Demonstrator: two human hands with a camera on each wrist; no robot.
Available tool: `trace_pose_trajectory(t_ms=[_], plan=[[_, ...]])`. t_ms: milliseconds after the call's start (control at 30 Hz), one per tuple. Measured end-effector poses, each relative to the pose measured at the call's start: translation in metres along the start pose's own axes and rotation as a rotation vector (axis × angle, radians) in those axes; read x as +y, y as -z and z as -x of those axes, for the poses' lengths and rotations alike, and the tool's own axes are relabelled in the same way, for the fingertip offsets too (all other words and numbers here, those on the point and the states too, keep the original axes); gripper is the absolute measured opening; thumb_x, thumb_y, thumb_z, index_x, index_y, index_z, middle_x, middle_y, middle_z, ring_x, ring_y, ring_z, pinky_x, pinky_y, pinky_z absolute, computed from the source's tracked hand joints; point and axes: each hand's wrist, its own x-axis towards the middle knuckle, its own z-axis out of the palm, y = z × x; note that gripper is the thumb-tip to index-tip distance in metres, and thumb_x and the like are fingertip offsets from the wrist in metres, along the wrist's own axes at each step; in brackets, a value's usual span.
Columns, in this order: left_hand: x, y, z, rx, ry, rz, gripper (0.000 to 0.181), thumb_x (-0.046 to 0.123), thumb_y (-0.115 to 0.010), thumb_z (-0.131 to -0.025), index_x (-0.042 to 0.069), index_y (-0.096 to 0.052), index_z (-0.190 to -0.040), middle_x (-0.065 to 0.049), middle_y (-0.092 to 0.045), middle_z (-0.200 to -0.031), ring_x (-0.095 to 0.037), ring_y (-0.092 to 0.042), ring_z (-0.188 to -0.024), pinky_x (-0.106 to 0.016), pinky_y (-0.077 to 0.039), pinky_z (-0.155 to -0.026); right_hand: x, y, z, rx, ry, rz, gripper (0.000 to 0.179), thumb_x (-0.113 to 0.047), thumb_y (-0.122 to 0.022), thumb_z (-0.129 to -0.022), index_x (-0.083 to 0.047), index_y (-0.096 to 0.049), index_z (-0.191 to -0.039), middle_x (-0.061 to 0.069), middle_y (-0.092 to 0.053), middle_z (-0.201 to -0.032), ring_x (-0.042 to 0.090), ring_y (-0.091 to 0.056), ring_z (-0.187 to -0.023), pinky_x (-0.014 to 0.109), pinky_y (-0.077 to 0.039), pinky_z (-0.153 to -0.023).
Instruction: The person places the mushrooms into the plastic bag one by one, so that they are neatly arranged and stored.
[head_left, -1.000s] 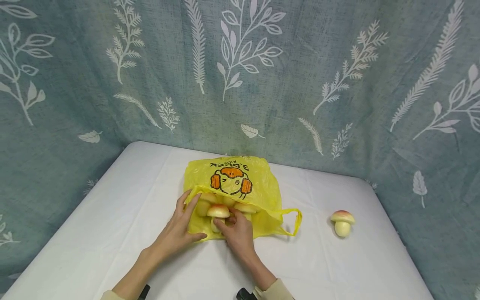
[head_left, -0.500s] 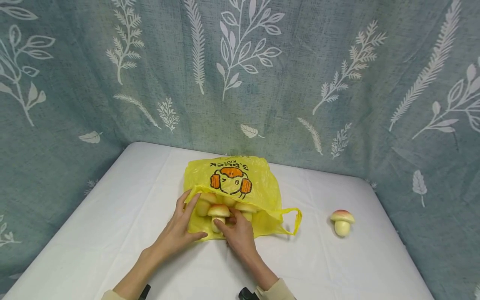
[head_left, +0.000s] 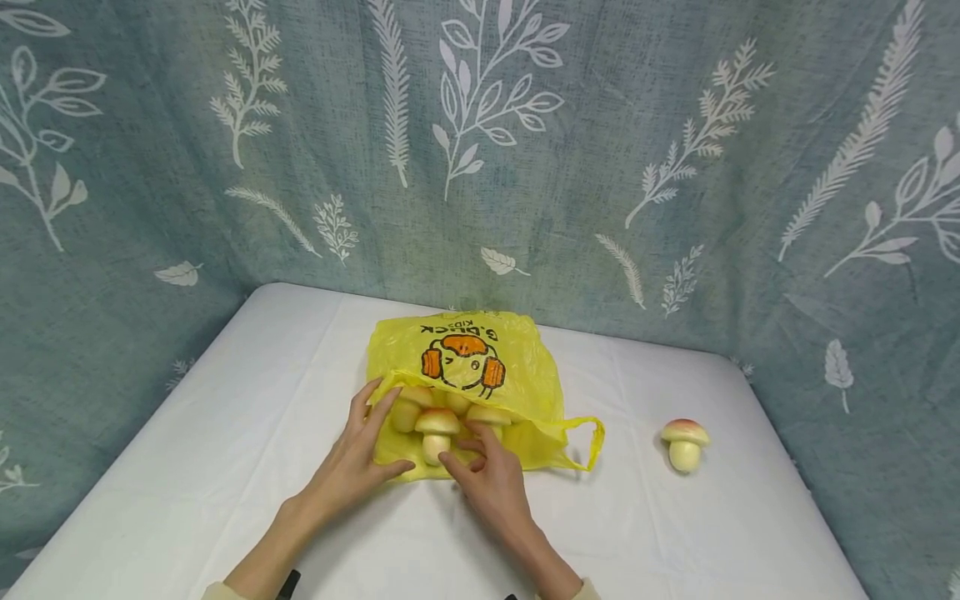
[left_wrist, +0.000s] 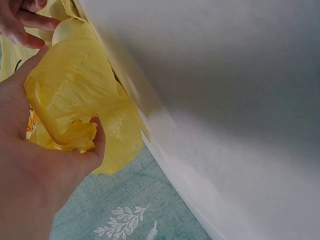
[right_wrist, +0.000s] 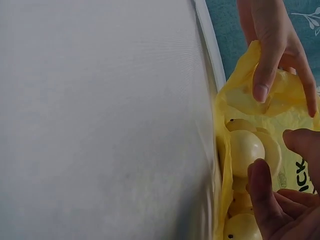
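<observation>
A yellow plastic bag with a printed duck lies on the table, its mouth facing me. Several toy mushrooms are inside; the front mushroom has a reddish cap and a pale stem. My left hand holds the left side of the bag's mouth, with yellow film bunched by the thumb in the left wrist view. At the mouth, my right hand is beside the front mushroom, thumb and fingers spread apart and holding nothing. Another mushroom shows its round pale stem end in the right wrist view.
One more toy mushroom lies outside the bag on the right of the white-covered table. A looped bag handle sticks out to the right. Behind the table hangs a green-blue leaf-patterned curtain.
My right hand has let go of the front mushroom and drawn back slightly to the right. That mushroom stays in the bag's mouth. The left hand has hardly moved.
</observation>
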Motion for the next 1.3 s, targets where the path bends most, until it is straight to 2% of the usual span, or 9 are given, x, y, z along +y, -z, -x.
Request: trace_pose_trajectory(t_ms=[133,300,400,600,833,933,1067,1200,1300], plan=[[0.000,0.002,0.001,0.002,0.006,0.025,0.098,0.016,-0.092,-0.070,0.016,-0.034,-0.149,-0.019,-0.018,-0.156,-0.043,-0.047,-0.126,-0.055,-0.048,-0.094,-0.001,0.005,0.004,0.009,0.056,0.027,0.054,-0.035,-0.078,-0.086,-0.009,-0.057,-0.129,0.007,-0.075,-0.100,0.008,-0.064,-0.062,0.024,-0.050,-0.055],[0.001,0.004,0.002,-0.004,0.014,0.067,0.091,0.017,-0.089,-0.074,0.018,-0.033,-0.145,-0.017,-0.017,-0.157,-0.043,-0.040,-0.132,-0.058,-0.044,-0.097,0.002,0.008,0.009,0.007,0.057,0.061,0.053,-0.035,-0.077,-0.086,-0.010,-0.058,-0.129,0.006,-0.075,-0.100,0.007,-0.064,-0.063,0.024,-0.050,-0.057],[0.001,0.004,0.002,-0.003,0.012,0.074,0.097,0.017,-0.089,-0.074,0.019,-0.029,-0.149,-0.017,-0.016,-0.158,-0.042,-0.038,-0.134,-0.059,-0.043,-0.098,0.003,0.010,0.013,0.003,0.064,0.077,0.052,-0.033,-0.077,-0.087,-0.009,-0.059,-0.129,0.006,-0.075,-0.101,0.007,-0.064,-0.063,0.023,-0.050,-0.057],[-0.001,0.004,0.002,0.007,0.003,0.078,0.113,0.013,-0.090,-0.073,0.021,-0.016,-0.158,-0.015,-0.014,-0.159,-0.041,-0.034,-0.137,-0.060,-0.042,-0.099,0.006,0.021,0.023,0.033,0.160,0.090,0.047,-0.026,-0.078,-0.087,-0.007,-0.060,-0.126,0.009,-0.074,-0.101,0.003,-0.063,-0.061,0.022,-0.049,-0.055],[0.000,0.005,0.001,0.004,0.014,0.083,0.114,0.015,-0.089,-0.074,0.024,-0.014,-0.159,-0.014,-0.012,-0.160,-0.041,-0.036,-0.136,-0.061,-0.044,-0.096,0.007,0.048,0.035,0.072,0.100,0.097,0.048,-0.024,-0.080,-0.085,-0.011,-0.060,-0.127,0.008,-0.074,-0.103,0.001,-0.063,-0.063,0.021,-0.051,-0.055],[0.000,0.005,0.000,-0.001,0.026,0.083,0.114,0.018,-0.089,-0.074,0.025,-0.013,-0.159,-0.013,-0.012,-0.160,-0.042,-0.036,-0.135,-0.061,-0.044,-0.095,0.007,0.069,0.040,0.132,0.052,0.099,0.046,-0.024,-0.080,-0.085,-0.015,-0.061,-0.126,0.007,-0.074,-0.103,0.002,-0.064,-0.065,0.022,-0.052,-0.054],[0.001,0.006,-0.001,-0.005,0.041,0.077,0.114,0.019,-0.089,-0.075,0.026,-0.012,-0.159,-0.012,-0.011,-0.161,-0.042,-0.039,-0.134,-0.060,-0.045,-0.094,0.014,0.106,0.041,0.281,0.017,0.144,0.045,-0.018,-0.080,-0.085,-0.016,-0.062,-0.126,0.004,-0.074,-0.102,0.004,-0.065,-0.066,0.021,-0.052,-0.051],[0.001,0.006,0.000,-0.010,0.049,0.070,0.115,0.019,-0.089,-0.075,0.027,-0.012,-0.159,-0.012,-0.011,-0.161,-0.042,-0.041,-0.132,-0.059,-0.046,-0.093,0.037,0.145,0.036,0.440,0.004,0.246,0.044,-0.014,-0.080,-0.085,-0.013,-0.064,-0.125,0.005,-0.075,-0.101,0.003,-0.064,-0.065,0.015,-0.049,-0.051],[0.001,0.006,0.000,-0.013,0.051,0.069,0.115,0.020,-0.089,-0.075,0.027,-0.011,-0.160,-0.012,-0.011,-0.160,-0.043,-0.042,-0.131,-0.059,-0.047,-0.093,0.060,0.171,0.031,0.512,-0.014,0.369,0.044,-0.016,-0.081,-0.084,-0.009,-0.064,-0.125,0.010,-0.074,-0.102,0.003,-0.062,-0.063,0.010,-0.044,-0.052]])
